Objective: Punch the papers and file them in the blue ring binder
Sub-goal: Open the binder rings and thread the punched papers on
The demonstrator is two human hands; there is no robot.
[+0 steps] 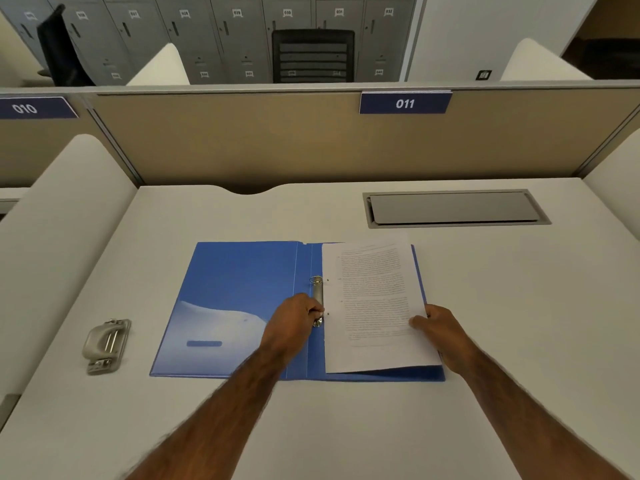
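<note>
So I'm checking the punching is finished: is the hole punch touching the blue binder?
Apart. The head view shows the hole punch left of the blue binder, with bare desk between them.

The pale desk (pixel 519 306) carried an open blue ring binder (pixel 242 289) at its middle and a grey hole punch (pixel 106 345) well apart to its left.

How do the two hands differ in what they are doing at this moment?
The left hand is at the ring mechanism on the binder spine, fingers curled around its lower end; the right hand is at the right edge of the papers. The left grip is on metal, the right on paper, thumb on top. Both rest over the open binder.
</note>
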